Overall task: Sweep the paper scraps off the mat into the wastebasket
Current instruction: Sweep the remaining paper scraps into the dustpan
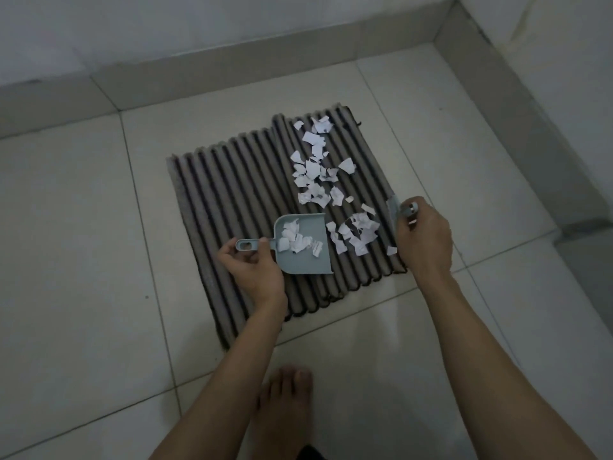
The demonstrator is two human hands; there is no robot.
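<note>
A ribbed grey-brown mat [232, 194] lies on the tiled floor. White paper scraps [315, 174] are strewn down its right half, with a denser pile [356, 235] near the front right. My left hand [252, 270] holds the handle of a small blue dustpan [303, 257], which rests on the mat with several scraps inside and its mouth facing the pile. My right hand [424, 240] grips a small blue hand brush [394, 210] at the mat's right edge, just right of the pile. No wastebasket is in view.
Pale floor tiles [83, 260] surround the mat. A tiled skirting and wall [232, 61] run along the back and turn down the right side [517, 104]. My bare foot [285, 403] stands on the floor just in front of the mat.
</note>
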